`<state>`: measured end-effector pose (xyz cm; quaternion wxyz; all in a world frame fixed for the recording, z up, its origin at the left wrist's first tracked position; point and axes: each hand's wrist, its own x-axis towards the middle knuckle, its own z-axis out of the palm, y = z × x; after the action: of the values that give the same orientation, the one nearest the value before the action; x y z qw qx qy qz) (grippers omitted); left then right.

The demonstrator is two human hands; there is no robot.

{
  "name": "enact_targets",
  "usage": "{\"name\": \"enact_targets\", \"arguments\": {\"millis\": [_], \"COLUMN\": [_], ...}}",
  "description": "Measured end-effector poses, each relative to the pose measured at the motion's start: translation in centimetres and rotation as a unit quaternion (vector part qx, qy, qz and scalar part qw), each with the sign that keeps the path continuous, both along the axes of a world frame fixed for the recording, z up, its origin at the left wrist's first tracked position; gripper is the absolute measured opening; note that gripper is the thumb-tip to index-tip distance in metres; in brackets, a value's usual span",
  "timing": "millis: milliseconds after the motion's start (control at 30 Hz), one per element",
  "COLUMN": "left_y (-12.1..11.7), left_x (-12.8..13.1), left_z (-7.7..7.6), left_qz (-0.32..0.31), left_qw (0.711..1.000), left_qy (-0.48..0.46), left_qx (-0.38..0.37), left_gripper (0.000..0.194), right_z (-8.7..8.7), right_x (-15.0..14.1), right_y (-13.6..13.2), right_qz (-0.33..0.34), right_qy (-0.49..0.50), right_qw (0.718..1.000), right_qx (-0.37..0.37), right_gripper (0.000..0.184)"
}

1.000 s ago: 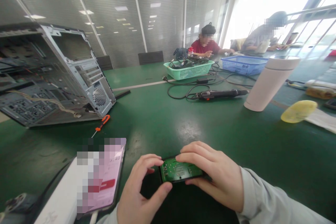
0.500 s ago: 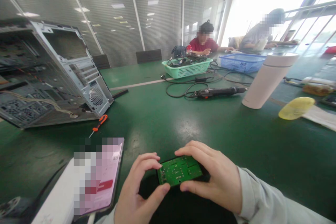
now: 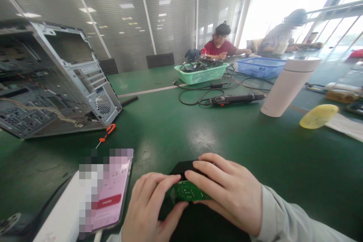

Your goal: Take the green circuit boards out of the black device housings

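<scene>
Circuit board (image 3: 187,192) partly behind right hand (image 3: 234,193).

And here's the left hand (image 3: 151,204), back up, fingers bent and reaching inward, the thumb held well apart beneath them. The right hand (image 3: 229,193) comes in from the other side, its fingers curled over and spread slightly at the tips, thumb mostly hidden underneath, the right wrist (image 3: 262,210) running into a pale sleeve.

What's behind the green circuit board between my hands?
Just beyond the green circuit board, part of a flat black piece shows. Anything directly behind the board is hidden by it, and your right hand covers more to the right.
</scene>
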<state>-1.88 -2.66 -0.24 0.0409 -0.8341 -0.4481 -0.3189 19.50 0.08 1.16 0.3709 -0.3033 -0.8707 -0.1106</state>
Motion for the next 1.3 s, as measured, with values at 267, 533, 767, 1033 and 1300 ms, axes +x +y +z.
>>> {"name": "enact_targets", "arguments": {"millis": [267,533,767,1033,1300], "left_y": [-0.1,0.0,0.5,2.1,2.5], "left_x": [-0.6,-0.7,-0.4,0.3,0.6], "left_z": [0.3,-0.9,-2.4,-2.5,-2.4], "left_qz": [-0.039,0.048,0.113,-0.054,-0.054], "left_qw": [0.999,0.904,0.606,0.551,0.537], "left_qy": [-0.012,-0.335,-0.621,-0.613,-0.638], "left_qx": [0.029,-0.263,-0.484,-0.564,-0.549], "left_gripper": [0.034,0.029,0.034,0.051,0.049], "right_z": [0.7,-0.2,-0.9,-1.4,-0.8], "right_x": [1.1,2.4,2.5,2.4,2.7], "right_y": [0.3,1.5,1.8,1.5,3.0], "right_qz": [0.020,-0.052,-0.081,-0.125,-0.093], "right_qy": [-0.040,-0.005,0.008,0.092,0.263], "right_qw": [0.997,0.995,0.988,0.965,0.783], "right_qx": [-0.057,-0.082,-0.131,-0.211,-0.556], "right_gripper": [0.038,0.050,0.054,0.033,0.068]}}
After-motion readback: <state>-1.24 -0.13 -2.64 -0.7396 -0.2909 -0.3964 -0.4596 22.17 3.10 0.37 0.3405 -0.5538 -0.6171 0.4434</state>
